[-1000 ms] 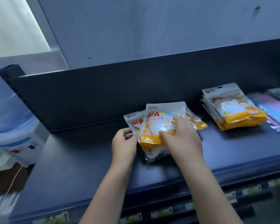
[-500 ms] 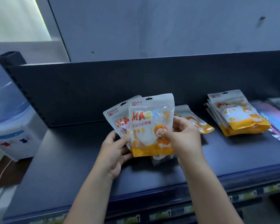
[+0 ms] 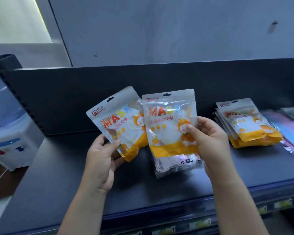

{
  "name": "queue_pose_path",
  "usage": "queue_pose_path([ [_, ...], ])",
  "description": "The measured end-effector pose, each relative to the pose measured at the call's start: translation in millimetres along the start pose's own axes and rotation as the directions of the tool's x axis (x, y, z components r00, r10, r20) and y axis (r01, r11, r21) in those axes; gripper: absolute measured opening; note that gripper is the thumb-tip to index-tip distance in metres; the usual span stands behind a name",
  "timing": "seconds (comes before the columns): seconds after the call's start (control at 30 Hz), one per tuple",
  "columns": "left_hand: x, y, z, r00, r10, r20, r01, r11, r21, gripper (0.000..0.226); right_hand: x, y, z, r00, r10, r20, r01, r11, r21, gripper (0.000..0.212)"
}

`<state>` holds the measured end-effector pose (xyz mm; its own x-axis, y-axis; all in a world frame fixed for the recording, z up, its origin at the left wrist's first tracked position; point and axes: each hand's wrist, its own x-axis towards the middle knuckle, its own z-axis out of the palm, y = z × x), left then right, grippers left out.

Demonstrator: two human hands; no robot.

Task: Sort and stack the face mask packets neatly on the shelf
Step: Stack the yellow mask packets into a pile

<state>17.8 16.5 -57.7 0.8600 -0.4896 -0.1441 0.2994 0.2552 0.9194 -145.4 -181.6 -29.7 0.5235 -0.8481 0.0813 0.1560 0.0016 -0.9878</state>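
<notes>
- Head view: left hand (image 3: 100,160) pinches one orange mask packet (image 3: 119,122), lifted above the shelf (image 3: 58,184).
- Right hand (image 3: 209,141) grips a second orange packet (image 3: 170,126), upright, overlapping the first.
- Done: orange stack (image 3: 249,126) lying at right, beside pastel packets (image 3: 285,126).
- Left, by judgement: both held packets not yet stacked.

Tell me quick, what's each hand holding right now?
Left hand: grips the tilted orange mask packet by its lower corner.
Right hand: pinches the upright orange mask packet by its right edge.
</notes>
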Motion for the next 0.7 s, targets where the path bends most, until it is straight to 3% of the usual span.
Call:
queue_pose_path([
  [0.13, -5, -3, 27, 0.999, 0.005, 0.037, -0.007, 0.999, 0.045, 0.032, 16, 4, -30, 0.987, 0.007, -0.160, 0.011, 0.994, 0.109, 0.020],
  [0.27, -8, -10, 71, 0.998, 0.012, 0.056, -0.015, 0.999, 0.051, 0.032, 38, 8, -74, 0.919, -0.075, -0.388, 0.115, 0.990, 0.082, 0.015],
  [0.37, -6, -19, 118, 0.998, 0.015, 0.065, -0.018, 0.999, 0.043, 0.031, 62, 1, -122, 0.879, -0.095, -0.467, 0.158, 0.983, 0.097, 0.014],
  [0.47, -6, -31, 173, 0.998, 0.005, 0.057, -0.006, 1.000, 0.018, 0.031, 90, -12, -176, 0.872, -0.103, -0.478, 0.163, 0.983, 0.086, 0.025],
  [0.57, -7, -46, 226, 0.998, -0.038, 0.059, 0.040, 0.999, -0.030, 0.031, 119, -15, -228, 0.891, -0.080, -0.448, 0.095, 0.995, 0.011, 0.017],
  [0.7, -8, -68, 276, 0.998, -0.036, 0.046, 0.038, 0.999, -0.032, 0.031, 146, -16, -266, 0.954, 0.001, -0.299, -0.024, 0.997, -0.071, 0.017],
])
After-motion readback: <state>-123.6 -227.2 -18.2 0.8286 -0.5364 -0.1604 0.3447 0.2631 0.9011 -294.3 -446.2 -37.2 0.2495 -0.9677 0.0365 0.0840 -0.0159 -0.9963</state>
